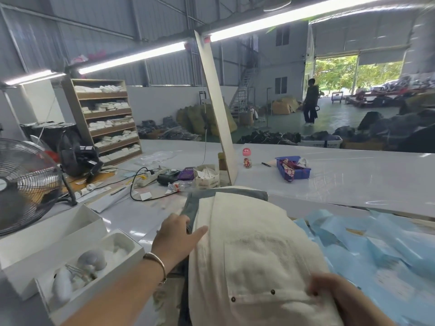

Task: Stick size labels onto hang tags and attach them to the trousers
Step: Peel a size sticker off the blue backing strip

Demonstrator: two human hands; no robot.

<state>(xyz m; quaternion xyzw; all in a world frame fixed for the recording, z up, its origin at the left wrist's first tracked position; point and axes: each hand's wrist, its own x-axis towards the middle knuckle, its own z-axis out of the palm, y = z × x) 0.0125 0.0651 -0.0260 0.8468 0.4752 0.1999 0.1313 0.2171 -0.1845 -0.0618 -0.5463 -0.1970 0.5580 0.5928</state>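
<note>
Cream trousers point(249, 250) lie folded on top of a stack in front of me, with grey trousers point(207, 196) showing beneath at the far end. My left hand point(176, 238) grips the left edge of the stack, thumb on the cream cloth and fingers tucked under it. My right hand point(339, 295) holds the near right edge of the cream trousers by the rivets at the pocket point(273, 291). No hang tag or label is visible in either hand.
Blue paper sheets point(376, 245) spread to the right. White open boxes point(70, 255) stand at the left, a fan point(21, 184) beyond them. A power strip, cable, tag box point(207, 177) and blue basket point(294, 170) sit farther back. A person point(310, 102) stands far off.
</note>
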